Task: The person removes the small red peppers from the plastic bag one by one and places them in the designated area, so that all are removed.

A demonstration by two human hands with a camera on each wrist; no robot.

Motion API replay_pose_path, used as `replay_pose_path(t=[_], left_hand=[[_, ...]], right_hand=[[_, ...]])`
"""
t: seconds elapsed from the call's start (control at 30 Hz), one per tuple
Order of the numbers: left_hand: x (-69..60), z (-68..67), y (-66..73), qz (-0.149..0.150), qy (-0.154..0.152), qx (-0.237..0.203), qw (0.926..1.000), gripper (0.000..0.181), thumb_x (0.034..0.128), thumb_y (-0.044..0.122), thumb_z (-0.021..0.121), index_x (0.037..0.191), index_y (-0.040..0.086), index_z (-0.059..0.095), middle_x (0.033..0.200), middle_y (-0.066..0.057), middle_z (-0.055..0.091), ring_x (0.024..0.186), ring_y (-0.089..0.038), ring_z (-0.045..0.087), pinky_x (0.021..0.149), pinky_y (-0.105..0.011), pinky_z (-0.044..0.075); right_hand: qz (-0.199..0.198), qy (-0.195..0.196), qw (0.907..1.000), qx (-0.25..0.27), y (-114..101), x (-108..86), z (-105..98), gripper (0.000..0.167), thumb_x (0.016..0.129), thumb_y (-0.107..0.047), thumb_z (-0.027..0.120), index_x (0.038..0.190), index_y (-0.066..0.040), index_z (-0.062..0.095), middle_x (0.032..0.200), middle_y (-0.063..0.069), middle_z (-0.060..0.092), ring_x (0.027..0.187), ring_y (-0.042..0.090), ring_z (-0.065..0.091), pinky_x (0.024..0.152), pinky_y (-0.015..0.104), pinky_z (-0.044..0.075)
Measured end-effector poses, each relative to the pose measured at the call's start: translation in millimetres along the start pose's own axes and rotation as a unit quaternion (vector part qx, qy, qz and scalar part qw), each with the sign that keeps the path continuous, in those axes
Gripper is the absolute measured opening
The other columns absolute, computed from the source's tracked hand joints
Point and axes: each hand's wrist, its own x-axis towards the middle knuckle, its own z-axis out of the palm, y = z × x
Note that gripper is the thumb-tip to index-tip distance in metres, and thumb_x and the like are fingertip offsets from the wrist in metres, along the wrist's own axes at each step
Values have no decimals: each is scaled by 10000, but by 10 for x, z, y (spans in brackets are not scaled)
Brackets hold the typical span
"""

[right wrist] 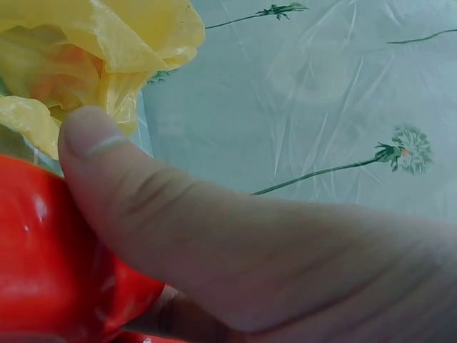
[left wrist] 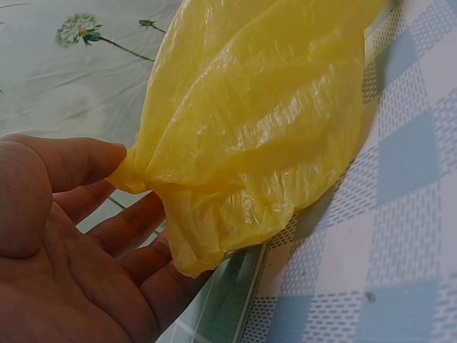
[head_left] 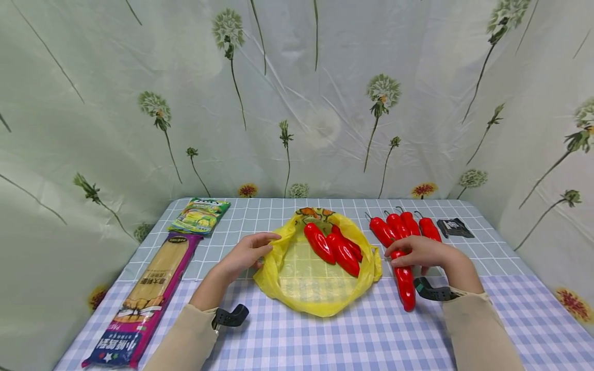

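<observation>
A yellow plastic bag (head_left: 315,308) lies open in the middle of the table, with several glossy red peppers (head_left: 320,245) inside it. My left hand (head_left: 246,253) pinches the bag's left rim between thumb and index finger; the left wrist view shows the yellow film (left wrist: 250,136) bunched at the fingertips. To the right of the bag, my right hand (head_left: 424,252) grips a long red pepper (head_left: 405,288) near its upper part. In the right wrist view the thumb (right wrist: 136,171) lies against that pepper (right wrist: 50,250); the other fingers are mostly hidden.
More red peppers (head_left: 429,228) with stems lie just beyond my right hand, beside a small black packet (head_left: 455,228). At the left are a long pasta pack (head_left: 148,288) and a green-yellow packet (head_left: 199,215). A flower-print curtain (head_left: 320,129) stands behind the table.
</observation>
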Motion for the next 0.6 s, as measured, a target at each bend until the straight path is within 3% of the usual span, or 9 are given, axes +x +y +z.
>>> replay_pose_path(t=[0.23, 0.6], left_hand=[[-4, 8, -6, -20, 20, -19, 10000, 323, 1006, 166, 554, 1312, 230, 638, 1383, -54, 604, 956, -205, 566, 678, -263, 476], [-14, 2, 10, -8, 9, 7, 10000, 324, 1006, 164, 552, 1311, 227, 638, 1396, -57, 596, 977, -209, 562, 686, -270, 485]], right_hand=[[-72, 133, 9998, -115, -16, -21, -25, 450, 821, -338, 800, 1226, -169, 700, 1089, 70, 655, 969, 218, 551, 625, 331, 580], [-376, 194, 9990, -135, -12, -20, -32, 400, 815, -262, 806, 1186, -145, 711, 1038, 50, 707, 870, 186, 591, 613, 312, 564]])
